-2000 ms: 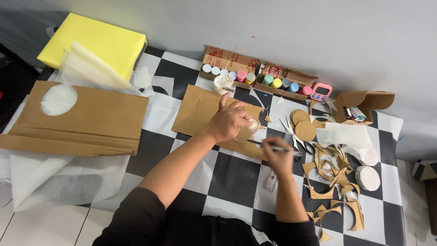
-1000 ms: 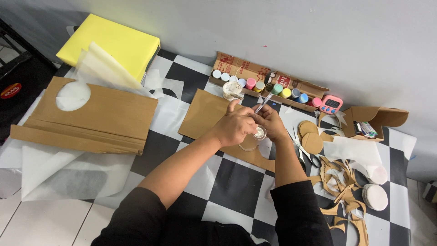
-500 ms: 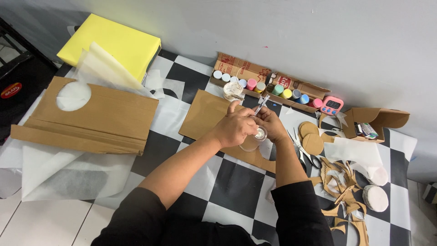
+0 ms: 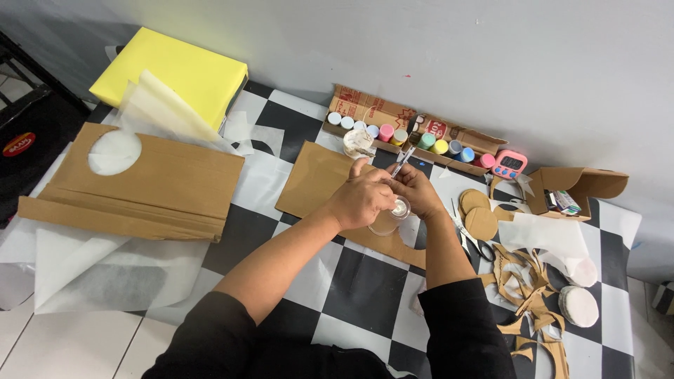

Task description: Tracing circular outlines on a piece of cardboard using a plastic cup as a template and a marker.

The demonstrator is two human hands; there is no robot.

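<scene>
The floor (image 4: 365, 288) has black and white squares, and a grey wall runs along the top of the frame. At the upper left lies a yellow box (image 4: 172, 74). Below it is a big cardboard sheet (image 4: 151, 186) with a round hole cut in it, and white paper (image 4: 91, 270) lies at the lower left.

In the middle, the left hand (image 4: 361, 200) is curled around a small clear cup (image 4: 386, 221), with the fingers closed on it. The cup sits just above a smaller cardboard piece (image 4: 316, 179). The right hand (image 4: 414, 189) touches the left one and pinches a thin pen (image 4: 401, 163) that points up.

To do this well, I think the cup should be kept level and still, and the pen moved slowly with small strokes.

At the upper right is a tray of paint pots (image 4: 404, 133), then a pink timer (image 4: 509, 163). Scissors (image 4: 472, 237) lie beside brown circles (image 4: 479, 214), with cardboard scraps (image 4: 526, 291) at the lower right.

The hands hide most of the cup, so what is inside is hard to tell. The pen tip is too small to make out.
</scene>
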